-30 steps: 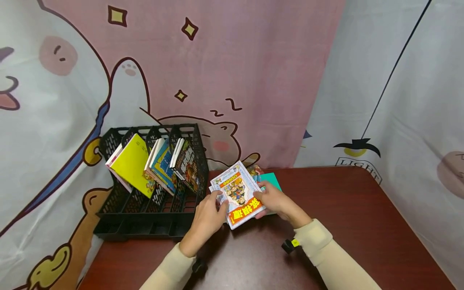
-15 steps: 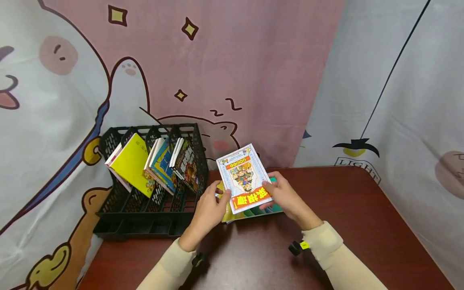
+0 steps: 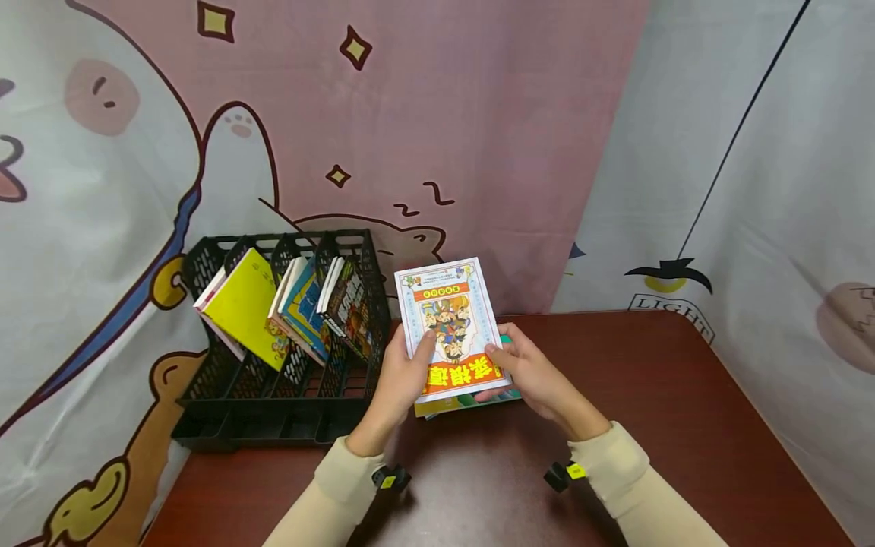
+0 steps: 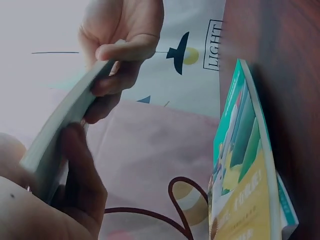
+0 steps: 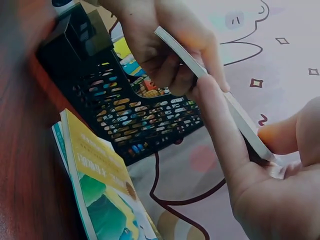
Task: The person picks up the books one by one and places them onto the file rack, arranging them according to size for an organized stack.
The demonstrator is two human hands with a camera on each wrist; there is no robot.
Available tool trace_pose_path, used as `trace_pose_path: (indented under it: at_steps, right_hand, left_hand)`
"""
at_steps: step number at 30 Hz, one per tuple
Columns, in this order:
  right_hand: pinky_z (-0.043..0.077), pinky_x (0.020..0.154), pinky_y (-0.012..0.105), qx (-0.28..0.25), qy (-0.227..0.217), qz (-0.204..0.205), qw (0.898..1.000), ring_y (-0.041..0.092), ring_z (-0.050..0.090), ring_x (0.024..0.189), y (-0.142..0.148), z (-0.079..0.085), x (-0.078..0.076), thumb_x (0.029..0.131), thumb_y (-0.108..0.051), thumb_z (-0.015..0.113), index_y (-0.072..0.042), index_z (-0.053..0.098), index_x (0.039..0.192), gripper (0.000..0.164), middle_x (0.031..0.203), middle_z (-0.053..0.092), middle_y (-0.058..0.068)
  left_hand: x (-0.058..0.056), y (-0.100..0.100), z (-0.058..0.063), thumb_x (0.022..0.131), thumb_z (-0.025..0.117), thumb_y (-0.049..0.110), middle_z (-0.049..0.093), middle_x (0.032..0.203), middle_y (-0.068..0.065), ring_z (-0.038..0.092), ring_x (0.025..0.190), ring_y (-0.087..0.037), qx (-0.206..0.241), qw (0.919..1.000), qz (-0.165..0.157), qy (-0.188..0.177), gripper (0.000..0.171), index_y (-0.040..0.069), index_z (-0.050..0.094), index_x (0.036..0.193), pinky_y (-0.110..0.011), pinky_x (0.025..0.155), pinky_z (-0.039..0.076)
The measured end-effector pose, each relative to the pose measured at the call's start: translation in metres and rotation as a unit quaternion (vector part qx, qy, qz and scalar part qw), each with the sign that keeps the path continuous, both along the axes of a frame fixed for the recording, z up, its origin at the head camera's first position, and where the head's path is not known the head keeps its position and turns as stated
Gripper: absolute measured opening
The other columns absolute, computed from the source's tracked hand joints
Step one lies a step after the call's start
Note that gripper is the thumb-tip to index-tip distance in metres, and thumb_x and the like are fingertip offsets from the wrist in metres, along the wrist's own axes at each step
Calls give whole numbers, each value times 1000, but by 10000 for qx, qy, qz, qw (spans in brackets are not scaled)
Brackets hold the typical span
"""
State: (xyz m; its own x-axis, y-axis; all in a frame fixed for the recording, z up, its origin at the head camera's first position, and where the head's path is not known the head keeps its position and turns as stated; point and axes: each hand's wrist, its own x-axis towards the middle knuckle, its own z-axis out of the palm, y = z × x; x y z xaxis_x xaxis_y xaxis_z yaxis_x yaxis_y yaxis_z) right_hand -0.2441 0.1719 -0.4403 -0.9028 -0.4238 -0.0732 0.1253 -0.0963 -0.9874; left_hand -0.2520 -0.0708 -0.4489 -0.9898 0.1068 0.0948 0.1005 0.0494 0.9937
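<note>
**Both hands are gripping a white-covered book to the right of the black rack**

The white-covered book (image 3: 447,319) is hanging in the air to the right of the black rack (image 3: 273,419), between the two hands. The left hand (image 3: 399,380) is pinching the book's edge nearer the rack, its thumb pressing on the cover and its fingers curling beneath. The right hand (image 3: 536,377) is pinching the edge farther from the rack in the same way, thumb above and fingers below. The cover is facing up toward the head camera, its orange band lying at the end nearer the person and its lettering appearing upside down.

Below the held book and apart from it, a yellow-and-green book (image 5: 107,185) is lying on top of at least one other on the table (image 3: 615,380), just to the right of the rack; the head view is showing only part of this pile. Inside the rack, a yellow book (image 3: 246,304), a blue book (image 3: 305,311) and a dark-covered book (image 3: 352,308) are leaning among others.
</note>
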Motion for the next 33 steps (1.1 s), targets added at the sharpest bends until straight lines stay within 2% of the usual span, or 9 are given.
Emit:
trace_pose_path:
  at_steps: [7,14,21,27,33]
  right_hand:
    - [69,83,53,34,-167,151,9997,29,81,104,-4,-2,1,121,-25,45,-3,31,158,46,143,67,29]
    - [70,82,51,89,-174,65,9998,31,81,103,-4,-3,-1,120,-26,48,-3,33,160,49,141,68,28]
    - [70,81,49,69,-192,47,9998,30,81,101,-5,-4,-1,119,-24,49,-3,32,161,50,139,69,26]
    - [70,81,48,85,-117,65,9999,30,81,103,-2,-4,-2,120,-25,50,-3,31,163,52,141,68,28]
    - [70,77,44,175,-46,76,9998,30,81,99,4,-7,-2,119,-26,51,-2,34,160,51,137,71,25]
  left_hand:
    - [4,4,-7,117,55,28,75,123,-21,79,92,-20,20,9991,365,217,46,13,48,160,-34,77,67]
    - [5,5,-4,118,55,30,75,125,-19,80,95,-22,182,9990,345,221,45,17,49,160,-37,80,67]
    - [6,5,-3,118,55,29,75,126,-20,80,94,-22,218,9990,367,150,44,17,48,160,-38,80,67]
    - [5,4,0,118,55,31,75,124,-20,81,92,-22,237,9995,190,59,45,18,48,160,-39,77,68]
    - [-3,-8,2,116,59,36,77,120,-20,82,89,-22,64,9990,-145,-415,48,15,49,158,-38,71,69]
